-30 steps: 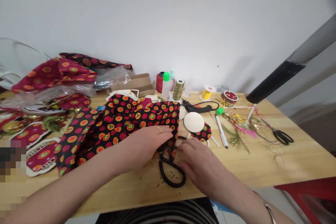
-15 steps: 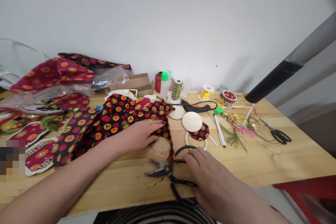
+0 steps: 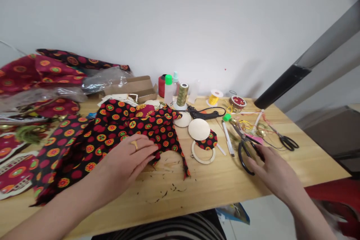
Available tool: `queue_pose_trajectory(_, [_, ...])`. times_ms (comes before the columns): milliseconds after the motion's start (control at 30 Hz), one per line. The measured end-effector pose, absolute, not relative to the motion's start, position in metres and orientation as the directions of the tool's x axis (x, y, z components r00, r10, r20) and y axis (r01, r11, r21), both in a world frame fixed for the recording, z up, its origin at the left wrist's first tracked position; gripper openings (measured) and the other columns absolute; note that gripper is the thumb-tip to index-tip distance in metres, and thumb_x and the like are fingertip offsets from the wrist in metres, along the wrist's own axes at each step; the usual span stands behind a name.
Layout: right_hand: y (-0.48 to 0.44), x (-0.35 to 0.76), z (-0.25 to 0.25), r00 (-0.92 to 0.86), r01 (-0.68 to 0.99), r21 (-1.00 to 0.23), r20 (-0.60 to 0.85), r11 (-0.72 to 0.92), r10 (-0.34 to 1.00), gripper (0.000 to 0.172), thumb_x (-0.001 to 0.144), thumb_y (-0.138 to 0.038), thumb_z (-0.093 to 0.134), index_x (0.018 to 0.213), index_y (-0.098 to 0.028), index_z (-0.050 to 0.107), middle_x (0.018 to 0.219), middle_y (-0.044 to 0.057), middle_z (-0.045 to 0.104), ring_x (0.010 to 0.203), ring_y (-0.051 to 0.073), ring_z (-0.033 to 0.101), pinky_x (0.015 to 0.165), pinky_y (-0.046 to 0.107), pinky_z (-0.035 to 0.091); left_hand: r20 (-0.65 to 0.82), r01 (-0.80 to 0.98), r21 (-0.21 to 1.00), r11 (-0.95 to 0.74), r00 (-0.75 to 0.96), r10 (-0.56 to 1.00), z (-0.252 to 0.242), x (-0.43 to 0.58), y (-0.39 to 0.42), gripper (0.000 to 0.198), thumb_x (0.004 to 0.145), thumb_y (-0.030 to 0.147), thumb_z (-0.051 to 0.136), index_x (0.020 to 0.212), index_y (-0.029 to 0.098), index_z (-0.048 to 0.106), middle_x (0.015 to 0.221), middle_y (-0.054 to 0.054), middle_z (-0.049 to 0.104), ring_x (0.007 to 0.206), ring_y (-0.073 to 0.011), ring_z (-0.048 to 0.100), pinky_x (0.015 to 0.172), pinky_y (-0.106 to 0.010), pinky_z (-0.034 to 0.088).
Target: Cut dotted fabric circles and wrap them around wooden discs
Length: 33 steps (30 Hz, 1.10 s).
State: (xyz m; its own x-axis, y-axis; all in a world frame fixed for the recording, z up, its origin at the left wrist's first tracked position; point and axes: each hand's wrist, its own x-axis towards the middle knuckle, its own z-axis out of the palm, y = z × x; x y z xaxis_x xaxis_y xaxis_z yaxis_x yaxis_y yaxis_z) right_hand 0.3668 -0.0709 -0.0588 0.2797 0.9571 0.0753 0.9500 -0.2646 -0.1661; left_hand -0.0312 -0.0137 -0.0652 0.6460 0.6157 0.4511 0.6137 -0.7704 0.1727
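Note:
My left hand point(image 3: 128, 159) lies on the black patterned fabric point(image 3: 112, 135), its fingers stretched out and not wrapped around the cloth. A curved notch shows in the fabric's edge beside my fingertips. At the right, my right hand point(image 3: 271, 167) has its fingers around one handle of the black-handled scissors point(image 3: 244, 162), whose blades point away from me over the tangle of threads. Between the hands lie a round pale disc point(image 3: 199, 129), a fabric-covered circle point(image 3: 207, 140) partly under it, and a pale ring point(image 3: 203, 162). Dark scraps point(image 3: 164, 195) are scattered near the front edge.
At the back stand a green-capped bottle point(image 3: 168, 92), an olive thread spool point(image 3: 182, 95), yellow thread point(image 3: 213, 98) and a cardboard box point(image 3: 140, 84). A white marker point(image 3: 228, 138) lies mid-table. A second pair of scissors point(image 3: 289, 143) lies right; a black post point(image 3: 281, 88) rises behind.
My right hand has carried the scissors from the front middle to the right side among the threads. My left hand stays on the fabric. The view has shifted slightly right.

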Motion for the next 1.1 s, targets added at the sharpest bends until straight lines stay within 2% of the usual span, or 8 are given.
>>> queue_pose_trajectory(133, [-0.067,0.395,-0.075,0.208,0.974,-0.107,0.057,-0.201,0.976,0.05,0.078,-0.055,0.048,0.102,-0.014,0.066,0.095,0.016,0.069,0.087,0.033,0.066,0.076,0.046,0.053,0.503,0.645,0.045,-0.762,0.644,0.575,-0.068,-0.049,-0.038,0.016,0.087,0.013,0.053,0.095,0.017,0.066,0.084,-0.005,0.068,0.078,-0.0175,0.058,0.077,-0.034,0.047])
queue_pose_trajectory(267, [-0.061,0.378,-0.068,0.029,0.999,-0.046,0.194,-0.021,0.98,0.04,0.081,-0.045,0.049,0.097,-0.014,0.067,0.099,0.018,0.069,0.093,0.037,0.063,0.082,0.053,0.05,0.504,0.687,-0.038,-0.725,0.64,0.58,-0.082,-0.062,-0.058,0.02,0.089,0.008,0.047,0.095,0.016,0.065,0.087,-0.007,0.067,0.081,-0.0212,0.056,0.073,-0.038,0.045])
queue_pose_trajectory(367, [-0.054,0.324,-0.048,-0.195,0.955,-0.144,0.359,0.26,0.913,0.028,0.089,-0.031,0.045,0.102,-0.016,0.065,0.103,0.014,0.068,0.1,0.03,0.061,0.086,0.046,0.05,0.533,0.72,-0.125,-0.683,0.629,0.566,-0.084,-0.065,-0.062,0.02,0.085,0.005,0.053,0.099,0.015,0.063,0.097,-0.009,0.067,0.091,-0.0263,0.055,0.076,-0.042,0.045])
queue_pose_trajectory(467, [-0.042,0.259,-0.036,-0.494,0.767,-0.299,0.29,0.568,0.819,0.025,0.091,-0.016,0.043,0.107,-0.018,0.063,0.108,0.011,0.066,0.101,0.022,0.06,0.088,0.037,0.05,0.595,0.791,-0.142,-0.596,0.549,0.586,-0.082,-0.067,-0.059,0.027,0.079,0.01,0.065,0.106,0.015,0.06,0.106,-0.013,0.064,0.1,-0.0304,0.054,0.084,-0.046,0.046])
queue_pose_trajectory(567, [-0.026,0.215,-0.04,-0.649,0.688,-0.274,0.183,0.672,0.739,0.036,0.085,-0.005,0.048,0.118,-0.014,0.058,0.12,0.012,0.061,0.113,0.023,0.052,0.096,0.038,0.046,0.556,0.824,-0.071,-0.562,0.5,0.664,-0.084,-0.073,-0.054,0.036,0.08,0.013,0.063,0.116,0.014,0.055,0.118,-0.016,0.06,0.108,-0.0302,0.053,0.09,-0.046,0.046])
queue_pose_trajectory(667, [-0.012,0.198,-0.049,-0.704,0.683,-0.191,0.083,0.705,0.705,0.048,0.08,-0.001,0.051,0.126,-0.01,0.051,0.127,0.014,0.056,0.116,0.026,0.047,0.094,0.04,0.044,0.431,0.837,-0.088,-0.54,0.52,0.737,-0.088,-0.084,-0.054,0.038,0.085,0.011,0.052,0.123,0.014,0.052,0.114,-0.013,0.065,0.098,-0.0268,0.058,0.079,-0.041,0.047])
queue_pose_trajectory(900, [-0.013,0.194,-0.041,-0.7,0.714,-0.082,-0.087,0.695,0.709,0.018,0.072,-0.003,0.057,0.087,-0.013,0.062,0.096,0.011,0.063,0.094,0.026,0.052,0.079,0.039,0.042,0.305,0.844,-0.026,-0.536,0.517,0.8,-0.056,-0.105,-0.061,0.023,0.082,0.019,0.045,0.088,0.024,0.067,0.079,-0.003,0.068,0.076,-0.0229,0.059,0.065,-0.037,0.044])
queue_pose_trajectory(1100, [-0.021,0.196,-0.042,-0.684,0.729,-0.095,-0.088,0.678,0.724,0.016,0.077,-0.003,0.054,0.087,-0.012,0.062,0.096,0.012,0.062,0.095,0.025,0.051,0.082,0.038,0.043,0.35,0.639,0.126,-0.759,0.687,0.636,-0.015,-0.06,-0.034,0.035,0.084,0.011,0.042,0.111,0.02,0.062,0.117,-0.004,0.068,0.114,-0.0208,0.056,0.096,-0.036,0.046])
